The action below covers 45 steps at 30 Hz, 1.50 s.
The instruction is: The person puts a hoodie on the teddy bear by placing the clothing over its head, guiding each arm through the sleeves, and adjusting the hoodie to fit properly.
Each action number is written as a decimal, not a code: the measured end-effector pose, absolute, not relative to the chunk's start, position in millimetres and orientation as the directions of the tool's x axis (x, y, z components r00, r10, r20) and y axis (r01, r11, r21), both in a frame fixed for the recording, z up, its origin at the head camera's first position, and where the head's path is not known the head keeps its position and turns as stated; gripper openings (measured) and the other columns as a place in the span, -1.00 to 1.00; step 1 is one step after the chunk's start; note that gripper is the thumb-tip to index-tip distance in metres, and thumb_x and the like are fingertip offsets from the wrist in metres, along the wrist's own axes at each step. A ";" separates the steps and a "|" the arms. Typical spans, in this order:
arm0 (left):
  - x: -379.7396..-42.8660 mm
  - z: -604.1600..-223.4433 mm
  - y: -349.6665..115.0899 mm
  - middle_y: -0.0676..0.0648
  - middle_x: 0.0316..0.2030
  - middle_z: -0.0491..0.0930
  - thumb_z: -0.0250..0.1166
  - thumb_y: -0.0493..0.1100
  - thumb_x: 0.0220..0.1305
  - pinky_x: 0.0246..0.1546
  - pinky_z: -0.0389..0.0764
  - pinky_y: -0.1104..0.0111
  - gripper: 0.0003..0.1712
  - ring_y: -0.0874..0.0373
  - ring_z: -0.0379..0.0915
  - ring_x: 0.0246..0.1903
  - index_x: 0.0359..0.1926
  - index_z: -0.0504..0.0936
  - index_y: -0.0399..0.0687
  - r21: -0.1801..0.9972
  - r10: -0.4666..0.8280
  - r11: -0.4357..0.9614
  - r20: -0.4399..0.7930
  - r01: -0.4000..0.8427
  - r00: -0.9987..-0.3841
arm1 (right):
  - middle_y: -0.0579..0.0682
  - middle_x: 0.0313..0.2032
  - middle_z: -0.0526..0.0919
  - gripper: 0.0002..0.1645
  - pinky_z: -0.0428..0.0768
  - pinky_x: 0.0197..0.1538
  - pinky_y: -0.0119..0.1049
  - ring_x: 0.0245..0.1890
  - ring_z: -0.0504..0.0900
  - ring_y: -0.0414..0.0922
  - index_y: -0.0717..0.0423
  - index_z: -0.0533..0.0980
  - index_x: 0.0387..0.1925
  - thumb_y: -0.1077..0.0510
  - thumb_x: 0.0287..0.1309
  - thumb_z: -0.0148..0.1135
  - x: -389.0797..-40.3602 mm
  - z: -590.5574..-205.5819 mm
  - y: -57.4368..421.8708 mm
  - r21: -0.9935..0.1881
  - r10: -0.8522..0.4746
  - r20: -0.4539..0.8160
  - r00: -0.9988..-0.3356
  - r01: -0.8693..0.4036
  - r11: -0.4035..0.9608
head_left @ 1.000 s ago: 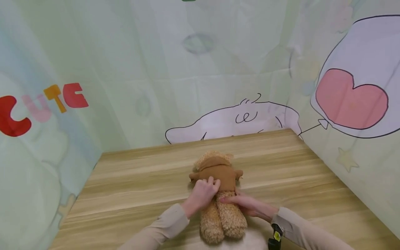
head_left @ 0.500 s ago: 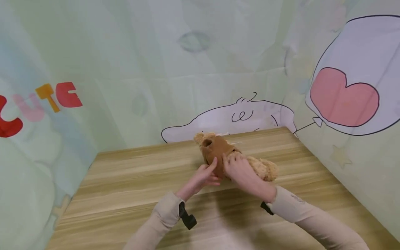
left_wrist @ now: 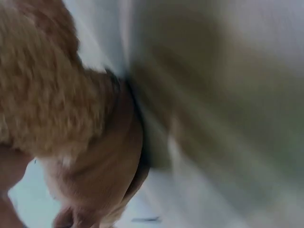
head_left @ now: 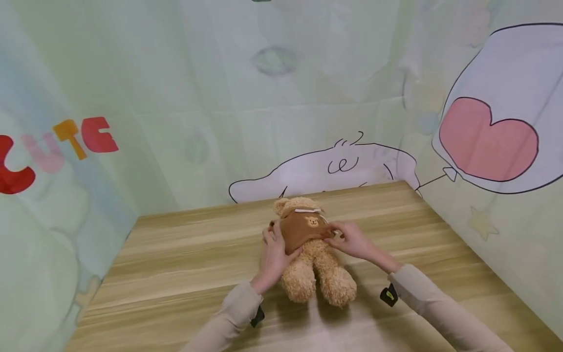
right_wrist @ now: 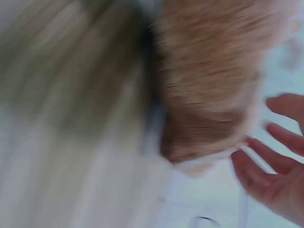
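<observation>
A light-brown plush teddy bear point(head_left: 299, 283) lies on its back, legs towards me, on the wooden table. It wears a brown sweater point(head_left: 299, 230) with a small bear-face patch and a white cord at the neck. My left hand point(head_left: 273, 254) holds the bear's side, thumb along the sweater's lower edge. At the other side my right hand point(head_left: 354, 240) pinches the sweater near its sleeve with thumb and fingertips. The right wrist view, though blurred, has the fingers point(right_wrist: 280, 164) spread beside the sweater's edge, the lower fingertips touching it. The bear's face is hidden.
The wood-patterned table point(head_left: 184, 264) spreads out around the bear. A printed curtain point(head_left: 198, 98) with cartoon figures, a balloon and coloured letters hangs behind the table and along its sides. Black straps point(head_left: 389, 296) hang at both wrists.
The bear lay with its plain back up, was turned over between both hands, and now lies front up. My left hand moved to its left side, my right hand to its right side.
</observation>
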<state>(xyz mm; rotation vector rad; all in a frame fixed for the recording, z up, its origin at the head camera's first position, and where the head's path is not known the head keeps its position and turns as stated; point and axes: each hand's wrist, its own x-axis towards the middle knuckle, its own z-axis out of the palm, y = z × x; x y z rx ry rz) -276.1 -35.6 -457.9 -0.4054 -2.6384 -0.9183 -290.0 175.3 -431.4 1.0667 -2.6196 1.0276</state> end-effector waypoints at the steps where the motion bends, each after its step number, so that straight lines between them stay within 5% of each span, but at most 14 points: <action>1: -277.6 -454.1 -36.8 -0.45 0.07 0.16 0.36 0.06 -0.07 -0.19 0.46 0.01 -0.10 -0.33 0.25 -0.01 0.23 0.14 -0.16 0.426 0.202 0.817 0.419 0.388 -0.885 | 0.20 -0.10 0.57 -0.58 0.59 -0.25 -0.23 -0.18 0.58 0.03 0.28 0.46 -0.05 0.20 0.02 0.23 -295.9 -435.7 175.8 -0.498 -0.534 0.400 -0.745 -0.665 0.556; 5: -286.7 -440.9 -41.6 -0.32 0.18 0.21 0.24 0.06 0.08 0.04 0.29 -0.07 -0.31 -0.23 0.10 0.18 0.19 0.32 -0.15 0.106 0.472 0.830 0.387 0.547 -0.792 | 0.25 0.08 0.43 -0.44 0.48 -0.01 -0.08 0.04 0.45 0.12 0.27 0.39 0.07 0.14 0.01 0.25 -310.7 -448.3 166.1 -0.283 -0.549 0.470 -0.691 -0.707 0.648; 8: -289.4 -439.6 -40.9 -0.24 0.11 0.36 0.16 0.08 0.15 0.12 0.29 0.02 -0.36 -0.09 0.25 0.15 0.13 0.36 -0.26 -0.060 0.566 0.811 0.333 0.582 -0.754 | 0.26 -0.01 0.51 -0.53 0.48 0.01 -0.10 0.01 0.49 0.12 0.28 0.47 -0.02 0.18 -0.02 0.26 -313.4 -456.2 158.6 -0.097 -0.604 0.550 -0.576 -0.763 0.639; 14: -285.3 -456.9 -31.6 -0.10 -0.35 0.46 0.22 -0.08 0.10 -0.21 0.47 0.25 -0.77 0.12 0.47 -0.33 -0.31 0.50 -0.14 -0.412 0.642 0.766 0.490 0.493 -0.589 | 0.18 -0.28 0.62 -0.73 0.56 -0.17 -0.18 -0.24 0.59 0.05 0.29 0.55 -0.25 0.35 -0.10 0.24 -309.3 -470.3 157.2 0.107 -0.665 0.661 -0.347 -0.833 0.542; 18: -282.2 -463.2 -24.7 -0.04 -0.48 0.41 0.21 -0.24 0.08 -0.36 0.39 0.28 -0.91 0.14 0.39 -0.47 -0.44 0.43 -0.09 -0.472 0.682 0.730 0.557 0.494 -0.475 | 0.09 -0.33 0.56 -0.81 0.51 -0.21 -0.23 -0.28 0.53 -0.03 0.24 0.49 -0.29 0.37 -0.05 0.18 -308.4 -473.4 163.5 0.104 -0.661 0.678 -0.320 -0.849 0.518; 23: -278.2 -464.9 -25.8 -0.03 -0.46 0.41 0.28 -0.26 -0.03 -0.33 0.22 0.29 -0.82 0.13 0.33 -0.44 -0.40 0.42 -0.08 -0.372 0.707 0.700 0.487 0.610 -0.513 | -0.06 -0.37 0.55 -0.85 0.43 -0.17 -0.27 -0.29 0.48 -0.15 0.10 0.46 -0.34 0.23 -0.01 0.24 -308.3 -471.5 167.5 0.007 -0.711 0.588 -0.387 -0.876 0.483; 27: -277.6 -467.9 -31.5 0.00 -0.45 0.44 0.23 -0.22 0.02 -0.34 0.16 0.31 -0.90 0.15 0.33 -0.44 -0.41 0.46 -0.04 -0.300 0.701 0.688 0.509 0.660 -0.500 | -0.11 -0.39 0.55 -0.68 0.38 -0.17 -0.29 -0.29 0.43 -0.18 0.08 0.46 -0.36 0.08 -0.20 0.35 -304.7 -469.3 167.0 -0.079 -0.734 0.550 -0.399 -0.900 0.430; 29: -277.5 -468.9 -34.6 0.00 -0.44 0.44 0.07 -0.23 0.17 -0.33 0.21 0.30 -0.95 0.15 0.35 -0.43 -0.40 0.46 -0.01 -0.340 0.712 0.672 0.540 0.658 -0.449 | -0.10 -0.39 0.54 -0.66 0.38 -0.15 -0.27 -0.28 0.43 -0.16 0.08 0.46 -0.36 0.06 -0.22 0.36 -302.3 -470.6 166.4 -0.041 -0.728 0.576 -0.372 -0.903 0.428; 34: -275.3 -474.5 -44.1 -0.05 -0.41 0.47 -0.27 -0.34 0.27 -0.34 0.45 0.21 -0.64 0.11 0.43 -0.39 -0.35 0.45 0.07 -0.509 0.714 0.682 0.619 0.526 -0.326 | -0.04 -0.42 0.44 -0.88 0.38 -0.25 -0.23 -0.32 0.40 -0.08 0.09 0.45 -0.35 0.14 0.06 0.17 -296.5 -482.2 164.1 0.157 -0.678 0.673 -0.295 -0.839 0.521; 36: -275.1 -476.2 -45.9 -0.10 -0.35 0.48 -0.13 -0.37 0.21 -0.36 0.49 0.14 -0.73 0.06 0.44 -0.31 -0.31 0.45 0.03 -0.439 0.652 0.740 0.654 0.510 -0.383 | 0.04 -0.37 0.42 -0.87 0.36 -0.27 -0.21 -0.30 0.37 -0.03 0.09 0.47 -0.29 0.19 0.08 0.13 -294.6 -485.5 163.1 0.129 -0.633 0.699 -0.334 -0.811 0.571; 38: -274.8 -475.9 -46.6 -0.14 -0.25 0.46 0.13 -0.30 0.08 -0.38 0.48 0.10 -0.79 -0.01 0.39 -0.21 -0.20 0.45 -0.05 -0.279 0.552 0.811 0.655 0.514 -0.515 | 0.14 -0.28 0.43 -0.76 0.40 -0.25 -0.17 -0.25 0.38 0.03 0.07 0.49 -0.21 0.27 0.01 0.18 -292.7 -486.3 162.5 0.041 -0.574 0.710 -0.408 -0.790 0.612; 41: -273.3 -473.9 -45.4 -0.23 -0.04 0.35 0.39 -0.20 -0.12 -0.39 0.48 0.04 -0.39 -0.15 0.26 -0.03 0.00 0.38 -0.19 -0.016 0.398 0.880 0.569 0.474 -0.720 | 0.30 -0.14 0.42 -0.53 0.48 -0.17 -0.07 -0.13 0.42 0.15 0.05 0.49 -0.13 0.44 -0.16 0.21 -290.5 -485.5 161.9 -0.090 -0.506 0.698 -0.507 -0.763 0.640; 45: -272.4 -469.9 -43.2 -0.30 0.17 0.17 0.49 -0.15 -0.26 -0.24 0.41 -0.18 -0.20 -0.31 0.08 0.15 0.08 0.34 -0.20 0.069 0.343 0.906 0.456 0.417 -0.821 | 0.27 -0.19 0.47 -0.49 0.54 -0.22 -0.11 -0.18 0.51 0.12 0.21 0.46 -0.13 0.52 -0.25 0.12 -287.8 -482.9 159.0 -0.094 -0.490 0.700 -0.520 -0.746 0.659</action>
